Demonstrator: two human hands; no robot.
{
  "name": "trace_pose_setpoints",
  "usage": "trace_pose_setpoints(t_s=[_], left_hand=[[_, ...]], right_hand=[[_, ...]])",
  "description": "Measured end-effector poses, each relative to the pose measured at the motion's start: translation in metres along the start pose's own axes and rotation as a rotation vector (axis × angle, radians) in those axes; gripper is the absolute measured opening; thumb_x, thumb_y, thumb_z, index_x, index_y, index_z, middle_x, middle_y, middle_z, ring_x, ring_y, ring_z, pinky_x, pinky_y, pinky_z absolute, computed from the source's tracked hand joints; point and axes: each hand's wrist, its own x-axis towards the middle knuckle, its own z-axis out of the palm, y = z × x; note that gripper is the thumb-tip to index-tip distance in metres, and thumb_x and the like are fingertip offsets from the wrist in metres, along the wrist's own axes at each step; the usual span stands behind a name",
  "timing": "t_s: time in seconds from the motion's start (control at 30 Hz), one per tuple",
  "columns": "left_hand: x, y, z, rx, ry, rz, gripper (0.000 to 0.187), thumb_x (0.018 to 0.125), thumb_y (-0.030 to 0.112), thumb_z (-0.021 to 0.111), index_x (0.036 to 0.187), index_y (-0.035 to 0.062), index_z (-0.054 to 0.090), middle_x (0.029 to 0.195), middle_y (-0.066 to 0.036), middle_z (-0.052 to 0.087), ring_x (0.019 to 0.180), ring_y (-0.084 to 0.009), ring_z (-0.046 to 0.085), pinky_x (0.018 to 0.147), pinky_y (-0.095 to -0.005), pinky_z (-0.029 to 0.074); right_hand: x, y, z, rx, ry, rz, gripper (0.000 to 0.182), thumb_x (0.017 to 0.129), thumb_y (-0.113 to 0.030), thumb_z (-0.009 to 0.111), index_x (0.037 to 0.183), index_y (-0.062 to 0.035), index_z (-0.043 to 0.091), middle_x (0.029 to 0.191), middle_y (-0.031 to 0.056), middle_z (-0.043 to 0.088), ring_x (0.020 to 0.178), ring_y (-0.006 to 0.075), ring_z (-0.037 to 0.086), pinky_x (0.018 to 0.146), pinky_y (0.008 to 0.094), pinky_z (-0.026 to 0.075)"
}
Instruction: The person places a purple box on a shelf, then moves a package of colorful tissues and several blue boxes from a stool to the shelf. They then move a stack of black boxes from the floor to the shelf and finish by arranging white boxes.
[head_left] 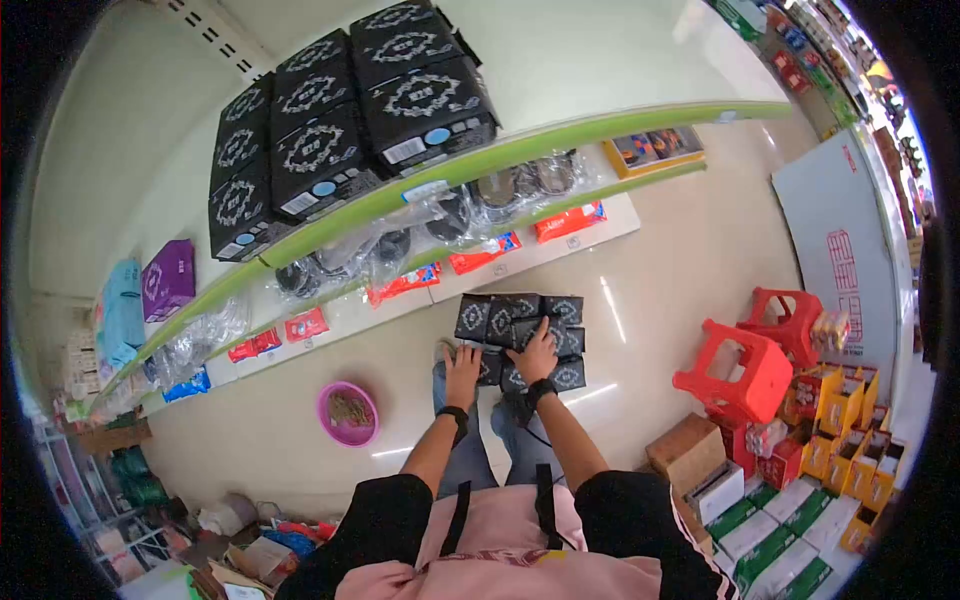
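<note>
A group of black packs (pixel 489 316) with white ring-shaped prints sits on the floor before my knees. My left hand (pixel 462 374) rests at the group's near left side, its fingers stretched forward against a pack. Over one black pack (pixel 523 330) near the middle, my right hand (pixel 537 354) spans with thumb and fingers apart, gripping it; its underside is hidden. Matching black packs (pixel 320 146) stand stacked in rows on the upper shelf.
The green-edged shelf (pixel 600 130) runs across in front, with plastic-wrapped goods and red packets (pixel 485 254) below. A pink basin (pixel 348 414) is on the floor to the left. Red stools (pixel 735 370), a cardboard box (pixel 686 449) and yellow cartons (pixel 840 405) stand to the right.
</note>
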Motion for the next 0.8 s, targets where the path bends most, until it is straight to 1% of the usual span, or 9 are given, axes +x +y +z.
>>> trace_pose_setpoints(t_s=[0.1, 0.2, 0.3, 0.43, 0.5, 0.57, 0.6, 0.77, 0.8], left_hand=[[-0.01, -0.006, -0.012, 0.054, 0.053, 0.043, 0.061, 0.072, 0.008, 0.067, 0.129, 0.0105, 0.045, 0.119, -0.011, 0.046, 0.124, -0.0264, 0.039, 0.106, -0.0568, 0.022], [-0.019, -0.009, -0.037, -0.122, 0.052, 0.025, 0.078, 0.057, 0.02, 0.081, 0.126, 0.0092, 0.046, 0.117, -0.012, 0.047, 0.117, -0.0288, 0.042, 0.106, -0.0562, 0.024], [-0.037, -0.019, -0.064, -0.22, 0.068, -0.121, 0.076, 0.059, 0.021, 0.081, 0.125, 0.0082, 0.046, 0.116, -0.013, 0.047, 0.116, -0.033, 0.042, 0.105, -0.0537, 0.026], [-0.067, -0.046, -0.089, -0.518, 0.274, -0.373, 0.08, 0.054, 0.023, 0.083, 0.123, 0.0053, 0.045, 0.114, -0.017, 0.048, 0.113, -0.0383, 0.042, 0.103, -0.0485, 0.03], [-0.085, -0.062, -0.108, -0.47, 0.362, -0.403, 0.082, 0.053, 0.024, 0.083, 0.122, 0.0043, 0.045, 0.112, -0.019, 0.048, 0.111, -0.0395, 0.042, 0.1, -0.0479, 0.032], [-0.099, -0.079, -0.151, -0.614, 0.429, -0.509, 0.078, 0.054, 0.022, 0.082, 0.12, 0.0041, 0.045, 0.109, -0.019, 0.048, 0.108, -0.0402, 0.043, 0.096, -0.0497, 0.034], [-0.104, -0.089, -0.166, -0.617, 0.45, -0.506, 0.078, 0.054, 0.022, 0.082, 0.12, 0.0041, 0.045, 0.109, -0.019, 0.048, 0.108, -0.0402, 0.043, 0.096, -0.0497, 0.034], [-0.125, -0.129, -0.238, -0.74, 0.697, -0.379, 0.075, 0.054, 0.017, 0.08, 0.118, 0.0017, 0.044, 0.105, -0.02, 0.047, 0.099, -0.04, 0.047, 0.088, -0.0478, 0.041], [-0.129, -0.134, -0.255, -0.802, 0.616, -0.362, 0.076, 0.057, 0.016, 0.081, 0.121, 0.0004, 0.044, 0.109, -0.019, 0.048, 0.101, -0.0369, 0.05, 0.089, -0.0435, 0.043]], right_hand=[[-0.002, 0.002, 0.003, -0.011, 0.014, 0.03, 0.116, 0.057, -0.032, 0.085, 0.146, -0.0078, 0.015, 0.123, 0.0167, 0.049, 0.108, 0.0376, 0.053, 0.083, 0.0472, 0.048], [-0.003, 0.018, -0.003, 0.296, 0.086, -0.009, 0.099, 0.061, -0.023, 0.082, 0.139, 0.0, 0.025, 0.123, 0.0213, 0.052, 0.113, 0.0358, 0.052, 0.091, 0.0396, 0.045], [0.002, 0.04, -0.007, 0.638, 0.045, 0.053, 0.092, 0.063, -0.026, 0.081, 0.135, 0.0002, 0.03, 0.119, 0.0237, 0.055, 0.106, 0.0381, 0.056, 0.091, 0.0417, 0.044], [-0.019, 0.057, -0.041, 0.832, 0.069, -0.084, 0.086, 0.062, -0.024, 0.083, 0.127, 0.0048, 0.034, 0.112, 0.0205, 0.056, 0.101, 0.028, 0.057, 0.089, 0.0352, 0.045], [-0.037, 0.064, -0.059, 0.792, 0.086, -0.124, 0.084, 0.064, -0.024, 0.082, 0.127, 0.0047, 0.034, 0.113, 0.0182, 0.054, 0.1, 0.0257, 0.056, 0.086, 0.0342, 0.045], [-0.049, 0.069, -0.073, 0.974, 0.023, -0.123, 0.076, 0.07, -0.012, 0.079, 0.127, 0.0022, 0.032, 0.107, 0.0138, 0.053, 0.094, 0.0192, 0.056, 0.077, 0.029, 0.049], [-0.062, 0.065, -0.09, 1.104, -0.054, -0.075, 0.08, 0.069, -0.016, 0.081, 0.129, 0.0043, 0.032, 0.114, 0.0148, 0.052, 0.099, 0.0195, 0.054, 0.083, 0.0316, 0.046], [-0.112, 0.046, -0.15, 1.154, -0.082, -0.021, 0.075, 0.071, -0.008, 0.075, 0.133, 0.0015, 0.033, 0.11, 0.0105, 0.056, 0.1, 0.0176, 0.055, 0.085, 0.0305, 0.046], [-0.118, 0.043, -0.157, 1.196, -0.108, 0.003, 0.073, 0.073, -0.007, 0.072, 0.134, 0.0002, 0.033, 0.109, 0.0095, 0.057, 0.101, 0.0172, 0.055, 0.086, 0.03, 0.045]])
